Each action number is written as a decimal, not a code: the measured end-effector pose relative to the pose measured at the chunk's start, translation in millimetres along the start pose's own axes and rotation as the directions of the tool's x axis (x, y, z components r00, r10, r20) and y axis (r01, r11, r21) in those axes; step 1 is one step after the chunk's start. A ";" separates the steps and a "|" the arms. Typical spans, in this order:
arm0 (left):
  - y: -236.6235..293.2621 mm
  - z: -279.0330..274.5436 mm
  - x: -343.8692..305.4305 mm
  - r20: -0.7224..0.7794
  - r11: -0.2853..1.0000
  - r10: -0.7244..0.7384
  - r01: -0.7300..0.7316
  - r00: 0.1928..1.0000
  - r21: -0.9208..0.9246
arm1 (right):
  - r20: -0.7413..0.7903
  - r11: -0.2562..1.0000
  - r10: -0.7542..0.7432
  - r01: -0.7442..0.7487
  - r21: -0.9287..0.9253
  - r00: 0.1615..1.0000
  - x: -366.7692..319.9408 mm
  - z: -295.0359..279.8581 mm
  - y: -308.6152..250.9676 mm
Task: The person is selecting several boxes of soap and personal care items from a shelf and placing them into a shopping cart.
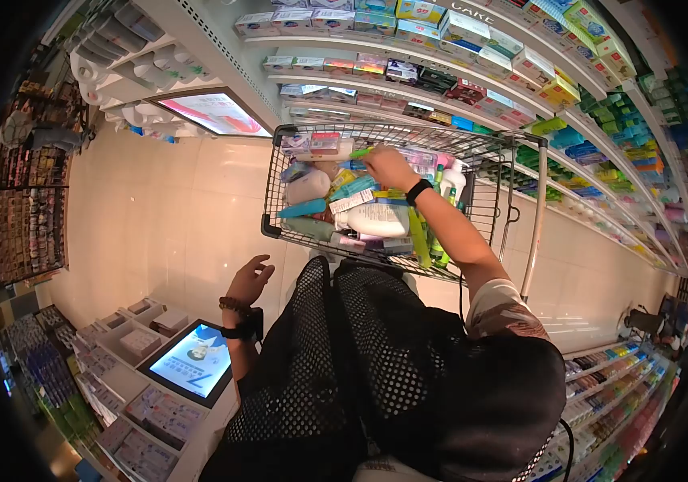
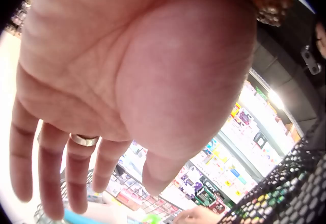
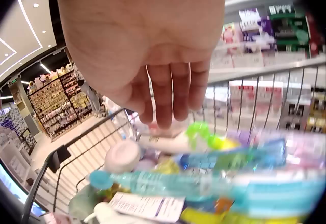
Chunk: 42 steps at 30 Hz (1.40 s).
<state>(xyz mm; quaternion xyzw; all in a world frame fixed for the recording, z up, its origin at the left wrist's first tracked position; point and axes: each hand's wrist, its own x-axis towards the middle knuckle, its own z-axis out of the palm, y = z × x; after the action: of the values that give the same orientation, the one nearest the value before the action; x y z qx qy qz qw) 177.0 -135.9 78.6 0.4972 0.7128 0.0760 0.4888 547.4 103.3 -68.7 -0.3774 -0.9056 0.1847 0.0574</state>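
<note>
A wire shopping cart (image 1: 269,225) is filled with packaged goods. Over its contents hangs my right hand (image 1: 392,170), its fingertips beside a bright green item (image 1: 362,153). In the right wrist view the fingers of that hand (image 3: 147,35) extend downward above the green item (image 3: 199,134), and no grasp on it shows. Below them lie a teal tube-like package (image 3: 168,183) and a white label (image 3: 147,206). A large white bottle (image 1: 380,220) rests on its side in the cart. My left hand (image 1: 249,281), away from the cart, has loosely extended fingers (image 2: 51,173) and holds nothing.
Shelves of boxed goods (image 1: 416,32) stand behind the cart, with green and blue packages (image 1: 601,145) to the right. A lit display screen (image 1: 193,359) sits on a product counter at lower left. Pale tiled floor (image 1: 159,209) lies left of the cart.
</note>
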 end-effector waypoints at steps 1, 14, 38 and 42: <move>-2.4 -2.0 -1.2 -0.023 1.000 0.010 -0.010 1.000 0.006 | 0.189 0.999 0.041 -0.034 -0.040 0.981 -2.6 38.6 -6.6; -44.5 -30.9 -20.9 -0.033 0.998 -0.053 0.054 0.998 0.033 | -0.075 0.955 0.092 -0.109 -0.276 0.993 -26.6 111.4 -36.5; 193.0 -11.3 1.9 0.013 0.487 0.873 -0.873 0.487 0.011 | -0.026 0.198 0.545 -0.099 0.975 0.838 -80.6 -220.5 -173.8; 197.8 -3.4 0.5 -0.033 0.364 0.930 -0.928 0.367 -0.081 | -0.162 0.251 0.510 0.034 0.967 0.845 -97.9 -228.4 -175.1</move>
<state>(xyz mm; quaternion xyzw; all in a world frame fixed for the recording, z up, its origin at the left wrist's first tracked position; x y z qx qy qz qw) 299.9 -36.6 197.6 0.7912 0.3012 0.3637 0.3886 556.3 -12.5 212.2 -0.4366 -0.5035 0.5974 0.4460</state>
